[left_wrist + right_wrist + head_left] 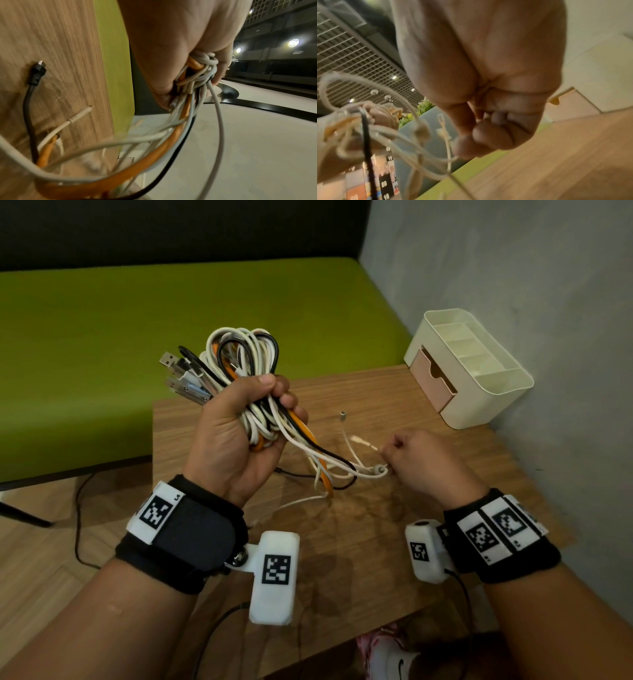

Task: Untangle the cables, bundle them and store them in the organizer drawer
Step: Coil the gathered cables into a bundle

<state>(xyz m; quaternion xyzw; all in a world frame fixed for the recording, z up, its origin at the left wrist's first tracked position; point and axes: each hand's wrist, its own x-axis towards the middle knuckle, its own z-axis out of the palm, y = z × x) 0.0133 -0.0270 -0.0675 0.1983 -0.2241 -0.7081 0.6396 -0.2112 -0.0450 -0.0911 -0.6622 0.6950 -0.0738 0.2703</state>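
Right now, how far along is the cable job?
Mostly gathered: the left hand grips the looped cable bundle. In hand: the right hand pinches a white cable of the loose tails. Left: bundling, then storing in the organizer drawer, slightly open.

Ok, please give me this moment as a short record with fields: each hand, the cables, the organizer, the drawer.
left hand: raised above the table, grips the cable bundle
right hand: low over the table, pinches a white cable
cables: white, black, orange; coiled, loose ends trail to the table
organizer: far right of the table, by the wall
drawer: pink, slightly open
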